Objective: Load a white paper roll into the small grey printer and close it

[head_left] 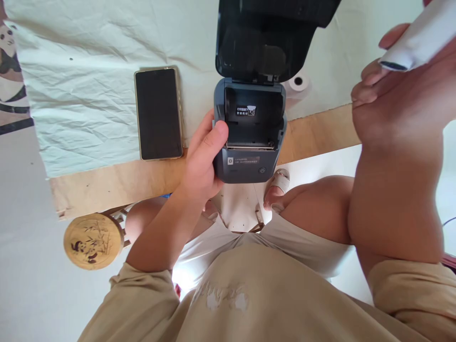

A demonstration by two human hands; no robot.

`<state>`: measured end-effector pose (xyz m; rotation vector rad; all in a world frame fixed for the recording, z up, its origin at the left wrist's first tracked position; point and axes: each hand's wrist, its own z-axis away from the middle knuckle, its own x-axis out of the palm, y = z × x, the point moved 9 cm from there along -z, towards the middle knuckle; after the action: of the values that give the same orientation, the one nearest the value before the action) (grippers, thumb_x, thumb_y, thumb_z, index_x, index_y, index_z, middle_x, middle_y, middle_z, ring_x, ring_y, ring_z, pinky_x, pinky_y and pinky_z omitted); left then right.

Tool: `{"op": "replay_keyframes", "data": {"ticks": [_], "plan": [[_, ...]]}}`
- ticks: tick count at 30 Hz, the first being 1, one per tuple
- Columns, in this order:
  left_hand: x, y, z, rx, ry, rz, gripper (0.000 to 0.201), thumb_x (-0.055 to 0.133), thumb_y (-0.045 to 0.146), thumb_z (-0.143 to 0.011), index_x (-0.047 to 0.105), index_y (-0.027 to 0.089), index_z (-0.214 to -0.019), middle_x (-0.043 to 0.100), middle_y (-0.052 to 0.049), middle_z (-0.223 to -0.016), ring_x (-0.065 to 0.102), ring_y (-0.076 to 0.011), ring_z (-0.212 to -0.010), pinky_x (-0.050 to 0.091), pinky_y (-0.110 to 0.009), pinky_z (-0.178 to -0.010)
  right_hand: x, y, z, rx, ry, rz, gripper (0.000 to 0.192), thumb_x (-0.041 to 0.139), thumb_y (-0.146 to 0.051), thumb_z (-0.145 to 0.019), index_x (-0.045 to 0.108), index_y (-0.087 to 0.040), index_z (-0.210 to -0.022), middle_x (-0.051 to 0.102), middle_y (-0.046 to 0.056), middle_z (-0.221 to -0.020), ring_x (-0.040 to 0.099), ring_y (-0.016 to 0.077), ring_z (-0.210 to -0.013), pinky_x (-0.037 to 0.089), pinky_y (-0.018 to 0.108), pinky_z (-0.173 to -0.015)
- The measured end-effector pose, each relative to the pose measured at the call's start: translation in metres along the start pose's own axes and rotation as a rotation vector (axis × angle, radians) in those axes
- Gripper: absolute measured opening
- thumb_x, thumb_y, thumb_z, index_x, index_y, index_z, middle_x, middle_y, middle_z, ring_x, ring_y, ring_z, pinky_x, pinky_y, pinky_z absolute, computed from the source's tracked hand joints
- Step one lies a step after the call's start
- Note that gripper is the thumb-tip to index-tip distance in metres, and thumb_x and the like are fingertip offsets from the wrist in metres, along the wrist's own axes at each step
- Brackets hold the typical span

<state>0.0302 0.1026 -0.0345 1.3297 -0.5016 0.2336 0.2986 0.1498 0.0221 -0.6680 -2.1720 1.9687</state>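
The left hand (204, 156) is gripping the open printer (249, 137) at the worktop (117, 183) edge; the right hand (395, 95) is pinching a paper roll (420, 40) raised beside it. Loading seems underway: next calls for lowering the roll into the empty bay.

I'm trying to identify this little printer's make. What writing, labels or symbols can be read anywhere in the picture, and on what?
White label inside the open printer paper bay: two lines of characters, too small to read.
Printer front panel: two faint lines of print, too blurred to read; a small icon at their left and a power symbol at the right.
Phone: screen dark, no text.
Round wooden stool: panda and bamboo picture, no words.
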Motion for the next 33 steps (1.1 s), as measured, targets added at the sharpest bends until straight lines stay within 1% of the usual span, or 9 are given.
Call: {"op": "replay_keyframes", "data": {"ticks": [3,9,14,16,18,20,24,26,33], "plan": [[-0.002,-0.002,0.0,0.013,0.032,-0.036,0.046,0.049,0.058,-0.085,0.061,0.021,-0.109,0.068,-0.007,-0.102,0.057,-0.029,-0.124,0.054,-0.04,-0.094,-0.007,0.007,-0.001,-0.086,0.048,-0.094,0.012,0.04,-0.027,-0.076,0.039,-0.022,-0.087,0.044,0.001,-0.08,0.043,0.007,-0.05,0.024,0.024,-0.04],[-0.001,-0.001,0.001,-0.017,0.028,0.046,0.039,0.053,0.054,-0.084,0.065,0.022,-0.102,0.069,-0.006,-0.104,0.057,-0.0279,-0.124,0.056,-0.037,-0.091,-0.001,-0.01,0.01,-0.446,0.0,0.357,0.026,0.066,-0.02,-0.067,0.054,-0.023,-0.09,0.055,0.002,-0.087,0.051,0.0126,-0.075,0.037,0.028,-0.062],[0.002,0.003,0.001,-0.032,0.009,0.111,0.028,0.059,0.047,-0.081,0.066,0.023,-0.095,0.071,-0.005,-0.104,0.059,-0.0259,-0.121,0.056,-0.034,-0.091,0.0,0.018,-0.005,-0.259,-0.032,0.724,0.046,0.076,-0.028,-0.059,0.056,-0.027,-0.101,0.062,0.003,-0.1,0.056,0.019,-0.086,0.039,0.033,-0.072],[0.002,0.003,0.001,-0.042,0.01,0.102,0.029,0.06,0.048,-0.08,0.066,0.023,-0.093,0.07,-0.005,-0.106,0.059,-0.0259,-0.121,0.056,-0.034,-0.091,0.002,0.003,0.001,-0.369,-0.019,0.657,0.049,0.073,-0.027,-0.061,0.053,-0.026,-0.106,0.06,0.004,-0.106,0.057,0.0208,-0.094,0.04,0.034,-0.076],[0.001,0.001,0.002,-0.057,0.013,0.096,0.031,0.06,0.05,-0.08,0.066,0.023,-0.093,0.07,-0.005,-0.109,0.059,-0.0263,-0.121,0.056,-0.034,-0.09,0.007,-0.028,0.021,-0.613,0.013,0.48,0.04,0.065,-0.026,-0.069,0.053,-0.025,-0.107,0.058,0.005,-0.107,0.058,0.02,-0.097,0.04,0.034,-0.076],[0.002,0.0,0.002,-0.066,0.012,0.099,0.031,0.059,0.05,-0.081,0.066,0.023,-0.095,0.07,-0.004,-0.108,0.06,-0.0259,-0.119,0.056,-0.034,-0.088,0.014,-0.052,0.043,-0.769,0.025,0.318,0.026,0.055,-0.027,-0.077,0.057,-0.024,-0.103,0.058,0.004,-0.097,0.059,0.0166,-0.087,0.039,0.032,-0.069],[0.008,0.003,0.0,-0.013,-0.05,0.158,0.031,0.055,0.045,-0.085,0.064,0.024,-0.106,0.072,-0.003,-0.103,0.065,-0.0227,-0.11,0.056,-0.032,-0.087,0.061,-0.044,0.055,-0.542,-0.158,0.484,0.036,0.058,-0.021,-0.076,0.055,-0.02,-0.112,0.057,0.007,-0.101,0.057,0.0154,-0.09,0.044,0.029,-0.071],[0.011,0.004,0.0,-0.006,-0.089,0.173,0.034,0.055,0.044,-0.084,0.063,0.025,-0.111,0.072,-0.003,-0.1,0.066,-0.0214,-0.106,0.056,-0.031,-0.085,0.074,-0.04,0.056,-0.517,-0.126,0.586,0.035,0.066,-0.025,-0.073,0.057,-0.021,-0.107,0.054,0.007,-0.105,0.053,0.0158,-0.091,0.047,0.03,-0.075],[0.012,0.009,0.002,-0.017,-0.124,0.146,0.027,0.056,0.039,-0.086,0.063,0.024,-0.108,0.073,0.0,-0.09,0.072,-0.0158,-0.086,0.057,-0.029,-0.081,0.084,-0.019,0.045,-0.374,-0.12,0.682,0.02,0.067,-0.015,-0.064,0.056,-0.021,-0.08,0.047,0.007,-0.089,0.048,0.0194,-0.092,0.047,0.034,-0.082]]}}
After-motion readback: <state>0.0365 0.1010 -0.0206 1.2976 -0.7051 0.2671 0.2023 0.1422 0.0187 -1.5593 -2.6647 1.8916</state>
